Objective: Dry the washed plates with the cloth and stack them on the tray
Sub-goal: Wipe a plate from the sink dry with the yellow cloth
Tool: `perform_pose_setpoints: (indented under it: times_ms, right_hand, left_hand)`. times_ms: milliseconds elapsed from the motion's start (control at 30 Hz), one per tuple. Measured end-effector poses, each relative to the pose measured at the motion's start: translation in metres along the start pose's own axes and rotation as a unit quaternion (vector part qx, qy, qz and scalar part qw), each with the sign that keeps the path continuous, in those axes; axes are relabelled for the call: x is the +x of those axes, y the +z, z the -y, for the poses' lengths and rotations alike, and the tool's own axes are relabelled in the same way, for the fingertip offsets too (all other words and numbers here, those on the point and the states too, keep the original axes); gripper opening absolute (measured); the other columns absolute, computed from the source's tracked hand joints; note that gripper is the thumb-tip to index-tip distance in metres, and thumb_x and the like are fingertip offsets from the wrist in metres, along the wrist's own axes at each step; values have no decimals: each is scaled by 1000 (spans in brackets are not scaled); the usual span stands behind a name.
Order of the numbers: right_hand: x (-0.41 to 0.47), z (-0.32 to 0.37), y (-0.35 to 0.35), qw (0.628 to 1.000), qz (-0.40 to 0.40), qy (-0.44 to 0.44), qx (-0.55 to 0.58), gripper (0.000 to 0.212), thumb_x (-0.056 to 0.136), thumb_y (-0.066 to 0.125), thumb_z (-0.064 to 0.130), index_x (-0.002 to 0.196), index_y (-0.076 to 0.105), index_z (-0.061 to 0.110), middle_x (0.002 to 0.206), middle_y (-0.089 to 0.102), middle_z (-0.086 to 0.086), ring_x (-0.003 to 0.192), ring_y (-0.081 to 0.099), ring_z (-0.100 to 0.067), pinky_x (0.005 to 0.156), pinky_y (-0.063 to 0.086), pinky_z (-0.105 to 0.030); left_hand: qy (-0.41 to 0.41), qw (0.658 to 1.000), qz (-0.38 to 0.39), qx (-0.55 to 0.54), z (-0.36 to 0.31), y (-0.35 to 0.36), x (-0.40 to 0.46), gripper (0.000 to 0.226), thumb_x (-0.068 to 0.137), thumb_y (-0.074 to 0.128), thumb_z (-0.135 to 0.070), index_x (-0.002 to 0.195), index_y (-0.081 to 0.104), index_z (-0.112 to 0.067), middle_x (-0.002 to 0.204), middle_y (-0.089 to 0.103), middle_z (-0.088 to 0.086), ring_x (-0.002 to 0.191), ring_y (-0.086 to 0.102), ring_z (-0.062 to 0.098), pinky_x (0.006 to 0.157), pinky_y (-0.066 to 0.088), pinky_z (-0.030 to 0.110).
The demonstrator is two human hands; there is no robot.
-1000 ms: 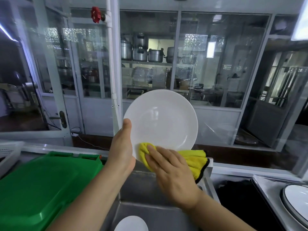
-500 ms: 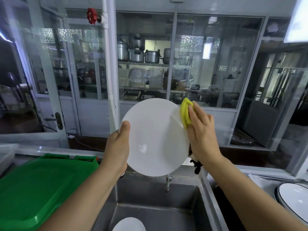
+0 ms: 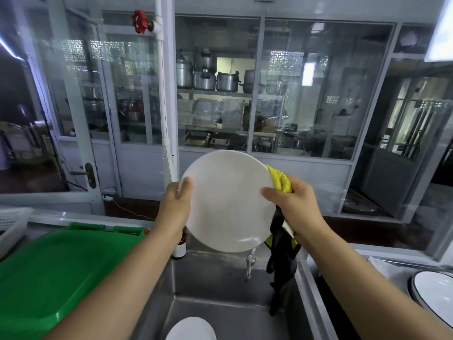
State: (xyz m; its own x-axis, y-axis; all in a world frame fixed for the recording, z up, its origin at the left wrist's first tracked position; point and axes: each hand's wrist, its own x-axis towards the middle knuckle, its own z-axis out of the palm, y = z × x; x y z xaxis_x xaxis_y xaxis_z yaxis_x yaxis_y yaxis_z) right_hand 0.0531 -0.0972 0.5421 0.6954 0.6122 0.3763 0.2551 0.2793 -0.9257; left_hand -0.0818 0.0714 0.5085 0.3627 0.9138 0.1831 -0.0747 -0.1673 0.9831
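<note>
Plate: white plate [image 3: 226, 202] upright at frame centre, above the sink [image 3: 220, 285]
Left hand [image 3: 177, 204]: grips its left rim
Right hand [image 3: 291, 207]: pinches right rim through yellow cloth [image 3: 279, 180]
Stack: rimmed plate [image 3: 434, 290] lower right, nearer right hand

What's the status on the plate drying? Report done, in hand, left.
Done: one dark-rimmed plate lies on the counter at right, seemingly finished; the tray under it can't be made out. In hand: the left hand and right hand hold a white plate above the sink, the yellow cloth behind its rim. Left: another plate waits in the sink.
</note>
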Motion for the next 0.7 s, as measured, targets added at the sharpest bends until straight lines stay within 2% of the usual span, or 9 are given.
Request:
perform_pose_setpoints:
  times_ms: [100, 167, 267, 333, 400, 533, 633, 700]
  right_hand:
    - [-9, -15, 11, 976, -84, -120, -161, 21, 80, 67, 1, 78, 69, 22, 67, 64, -1, 60, 58, -21, 58, 49, -34]
    - [-20, -26, 20, 928, -107, -245, -260, 18, 80, 66, 1, 87, 70, 17, 76, 67, 0, 68, 60, -17, 60, 48, -31]
    - [-33, -45, 30, 842, -86, -393, -359, 33, 73, 64, -5, 102, 73, 8, 96, 71, -4, 81, 67, -22, 66, 53, -29]
    - [-40, -53, 35, 796, -78, -453, -393, 33, 78, 58, -5, 106, 72, 5, 102, 71, -8, 84, 68, -26, 70, 54, -31]
    - [-44, -58, 38, 767, -64, -495, -402, 29, 88, 50, -1, 106, 72, 2, 103, 71, -13, 86, 68, -29, 74, 55, -34]
    - [-48, -65, 40, 741, -7, -537, -403, 25, 81, 67, 2, 106, 71, 0, 112, 68, -15, 96, 66, -28, 82, 53, -36]
    - [-49, -71, 36, 752, 22, -525, -397, 31, 94, 58, 27, 115, 67, 5, 119, 64, -14, 105, 61, -26, 87, 51, -38]
    - [-48, -76, 29, 764, 31, -500, -407, 41, 92, 57, 37, 123, 58, 9, 122, 61, -14, 111, 53, -25, 93, 47, -38]
  left_hand:
    - [-44, 997, -14, -65, -1, 8, -12, 38, 89, 60, -43, 109, 51, -12, 108, 59, 9, 103, 58, 30, 83, 51, 43]
    - [-102, 979, 43, -170, -8, 15, -29, 37, 84, 64, -48, 100, 61, -15, 94, 68, 7, 102, 64, 30, 74, 55, 44]
    - [-159, 937, 110, -290, -19, 21, -39, 48, 75, 66, -52, 94, 64, -8, 80, 73, 11, 79, 72, 25, 59, 58, 39]
    - [-166, 936, 61, -304, -23, 24, -39, 38, 84, 66, -42, 94, 63, -6, 75, 72, 13, 64, 71, 23, 50, 56, 32]
    - [-177, 946, 6, -271, -19, 25, -38, 33, 87, 66, -37, 103, 63, -8, 86, 70, 13, 68, 69, 23, 47, 53, 27]
    - [-152, 956, -20, -251, -7, 23, -35, 26, 89, 65, -32, 104, 65, -11, 88, 71, 11, 74, 69, 27, 55, 52, 30]
    - [-122, 953, -17, -276, -4, 17, -33, 23, 88, 65, -33, 101, 66, -14, 92, 73, 10, 81, 70, 30, 64, 55, 38]
    - [-95, 955, -12, -281, -3, 14, -34, 17, 89, 64, -33, 98, 67, -19, 90, 75, 4, 84, 71, 26, 69, 56, 40]
